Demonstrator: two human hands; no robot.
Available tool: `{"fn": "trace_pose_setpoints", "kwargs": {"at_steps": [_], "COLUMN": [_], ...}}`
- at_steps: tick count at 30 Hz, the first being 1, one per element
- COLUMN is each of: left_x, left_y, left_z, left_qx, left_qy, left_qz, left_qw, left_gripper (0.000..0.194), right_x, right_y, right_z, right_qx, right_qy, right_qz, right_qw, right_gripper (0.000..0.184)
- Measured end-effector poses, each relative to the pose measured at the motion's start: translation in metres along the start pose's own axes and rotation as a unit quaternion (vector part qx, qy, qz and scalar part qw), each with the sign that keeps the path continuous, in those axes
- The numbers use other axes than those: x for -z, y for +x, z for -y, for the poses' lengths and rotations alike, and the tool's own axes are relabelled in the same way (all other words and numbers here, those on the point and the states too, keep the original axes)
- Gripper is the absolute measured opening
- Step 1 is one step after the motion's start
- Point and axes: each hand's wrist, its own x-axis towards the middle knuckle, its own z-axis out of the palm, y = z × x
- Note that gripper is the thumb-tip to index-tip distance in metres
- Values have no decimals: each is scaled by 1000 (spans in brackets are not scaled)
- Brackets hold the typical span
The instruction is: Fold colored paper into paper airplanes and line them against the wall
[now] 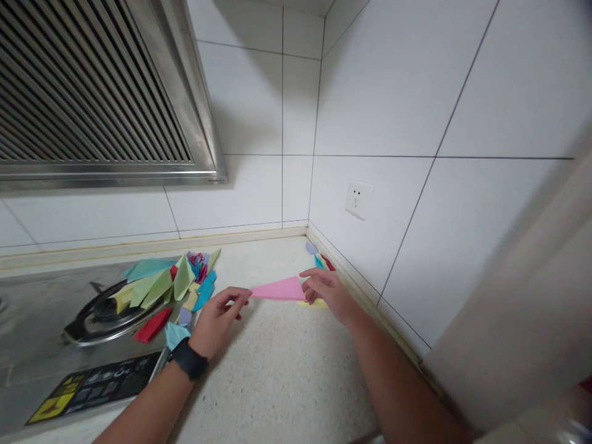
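Note:
A pink folded paper (pixel 278 288), a long narrow wedge, is held level just above the speckled countertop (pixel 272 370). Its pointed end is pinched between the thumb and fingers of my left hand (pixel 219 317), which wears a black watch (pixel 189 359). At the wide end, my right hand (pixel 330 295) has its bent fingers closed on the paper's edge. A strip of yellow paper (pixel 319 304) shows partly beneath my right hand; the rest of it is hidden.
Several folded coloured papers (pixel 160 287) are heaped on the gas stove (pixel 28 308) at left. More small coloured papers (pixel 320 260) lie by the right wall. A range hood (pixel 203 166) overhangs the stove, and a socket (pixel 359 199) sits on the tiled wall.

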Motion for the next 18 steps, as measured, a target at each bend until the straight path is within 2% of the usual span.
{"fn": "trace_pose_setpoints", "kwargs": {"at_steps": [5, 14, 18], "left_x": [-5, -11, -13], "left_y": [-2, 2, 1], "left_z": [-1, -9, -15], "left_qx": [-14, -63, -53], "left_qy": [3, 67, 48], "left_qz": [25, 52, 73], "left_qw": [1000, 994, 995], "left_gripper": [20, 17, 22], "right_x": [-1, 4, 5], "right_y": [2, 11, 14], "right_z": [1, -10, -14], "right_qx": [-2, -9, 12], "right_qy": [-2, -36, -53], "right_qz": [2, 10, -10], "right_qw": [1000, 999, 998], "right_gripper": [34, 31, 25]}}
